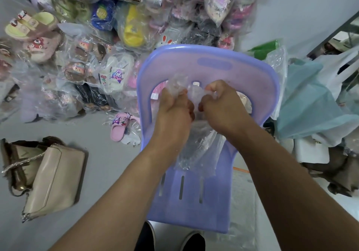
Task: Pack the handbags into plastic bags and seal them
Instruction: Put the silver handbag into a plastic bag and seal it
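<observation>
A clear plastic bag (200,145) hangs over the purple plastic chair (209,66). My left hand (174,110) grips the crumpled top of the bag on its left side. My right hand (221,107) pinches the bag's top on its right side, close beside the left hand. What is inside the bag is hidden. On the floor at the left lie a beige handbag (54,178) with a chain strap and, behind it, a brown handbag (17,161).
A large heap of slippers in clear plastic bags (101,42) fills the floor at the back and left. A loose pink slipper (121,126) lies beside the chair. Teal and white plastic bags (310,103) pile up on the right. My shoes (192,241) show below the chair.
</observation>
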The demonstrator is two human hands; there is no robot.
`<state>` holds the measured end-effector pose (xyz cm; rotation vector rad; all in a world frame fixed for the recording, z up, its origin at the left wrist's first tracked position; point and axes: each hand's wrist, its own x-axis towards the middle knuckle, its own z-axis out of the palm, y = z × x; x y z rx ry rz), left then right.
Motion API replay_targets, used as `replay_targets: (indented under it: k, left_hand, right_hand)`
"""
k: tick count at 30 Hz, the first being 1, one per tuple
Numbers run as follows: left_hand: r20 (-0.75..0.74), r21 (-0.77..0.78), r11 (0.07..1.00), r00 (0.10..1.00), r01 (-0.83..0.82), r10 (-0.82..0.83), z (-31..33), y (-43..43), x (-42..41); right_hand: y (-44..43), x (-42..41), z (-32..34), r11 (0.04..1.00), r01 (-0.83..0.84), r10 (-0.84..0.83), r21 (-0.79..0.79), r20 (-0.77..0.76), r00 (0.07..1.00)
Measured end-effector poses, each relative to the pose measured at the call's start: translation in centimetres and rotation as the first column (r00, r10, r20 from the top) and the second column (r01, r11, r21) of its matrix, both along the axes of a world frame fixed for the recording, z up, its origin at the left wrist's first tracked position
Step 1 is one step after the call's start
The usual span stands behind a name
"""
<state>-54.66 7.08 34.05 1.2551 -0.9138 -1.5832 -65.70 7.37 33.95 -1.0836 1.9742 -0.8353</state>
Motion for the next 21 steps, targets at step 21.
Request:
replay_targets:
  k: [21]
  left_hand:
    - [0.514, -0.412, 0.796, 0.834, 0.444, -0.199, -3.2, 1.0, -0.4]
  right_hand:
    - [1.1, 0.7, 1.8, 0.999, 0.043, -0.047, 0.02, 0.279, 0.959]
